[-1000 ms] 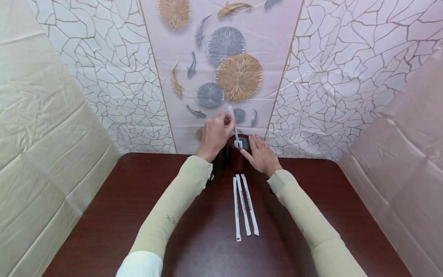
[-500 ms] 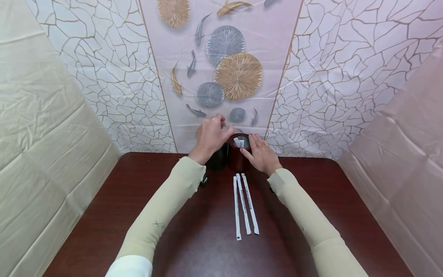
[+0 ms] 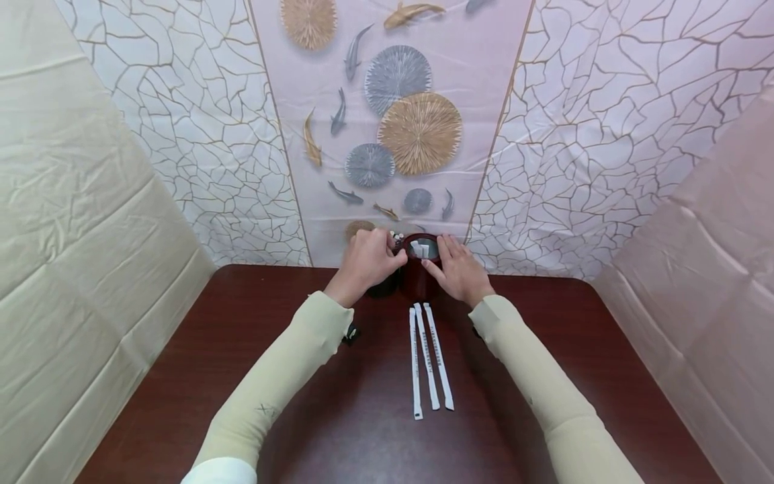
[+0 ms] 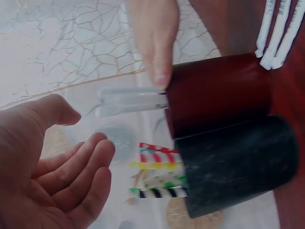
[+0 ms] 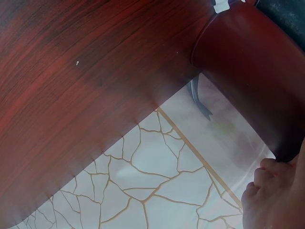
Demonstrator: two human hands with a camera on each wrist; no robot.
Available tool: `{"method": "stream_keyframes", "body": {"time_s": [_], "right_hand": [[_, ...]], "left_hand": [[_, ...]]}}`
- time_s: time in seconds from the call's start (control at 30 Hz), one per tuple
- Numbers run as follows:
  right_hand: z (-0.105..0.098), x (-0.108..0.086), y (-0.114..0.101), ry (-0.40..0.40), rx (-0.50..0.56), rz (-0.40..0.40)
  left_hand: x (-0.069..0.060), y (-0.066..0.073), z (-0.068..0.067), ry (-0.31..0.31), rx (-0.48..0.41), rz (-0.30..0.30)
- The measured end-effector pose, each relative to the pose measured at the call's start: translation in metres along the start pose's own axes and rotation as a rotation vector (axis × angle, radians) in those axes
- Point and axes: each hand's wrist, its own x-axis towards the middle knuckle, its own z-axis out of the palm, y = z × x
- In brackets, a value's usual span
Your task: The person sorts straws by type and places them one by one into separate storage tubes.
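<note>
Two straw holders stand side by side at the table's back edge: a dark red cup (image 3: 417,281) and, left of it, a black cup (image 4: 240,164). White paper-wrapped straws (image 4: 131,102) stick out of the red cup. Striped straws (image 4: 159,164) fill the black one, partly hidden by my left hand in the head view. My left hand (image 3: 365,263) is beside the cups' mouths, its fingers loosely bent around nothing. My right hand (image 3: 461,270) holds the red cup's right side near the rim, thumb at the front. Three wrapped straws (image 3: 428,359) lie in front of the red cup.
A dark red wooden table (image 3: 302,417) carries everything. Right behind the cups hangs a patterned cloth (image 3: 338,228). Beige cloth walls (image 3: 91,269) close off both sides.
A second ago my left hand pinched a wrapped straw above the red cup. That straw has gone in, and the hand has moved left and down. The right hand stays on the cup.
</note>
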Motion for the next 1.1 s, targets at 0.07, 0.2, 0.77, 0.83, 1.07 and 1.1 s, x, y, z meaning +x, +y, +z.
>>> {"method": "stream_keyframes", "body": {"time_s": [0.07, 0.2, 0.77, 0.83, 1.07, 1.1], "right_hand": [[0.0, 0.0, 0.0, -0.004, 0.0, 0.001], [0.001, 0.0, 0.0, -0.006, -0.002, -0.003], [0.005, 0.002, 0.001, 0.02, -0.008, -0.007], [0.005, 0.003, 0.001, 0.025, -0.008, -0.01], [0.004, 0.002, 0.001, 0.025, -0.004, -0.009], [0.003, 0.001, 0.001, 0.025, -0.003, -0.009]], "left_hand": [[-0.004, -0.003, 0.006, -0.045, -0.009, -0.027], [-0.009, -0.01, 0.016, -0.088, -0.019, -0.05], [-0.031, -0.02, 0.067, -0.398, -0.123, -0.204], [-0.033, -0.021, 0.072, -0.424, -0.134, -0.227], [-0.043, -0.024, 0.094, -0.48, -0.138, -0.269], [-0.044, -0.023, 0.097, -0.485, -0.137, -0.271]]}}
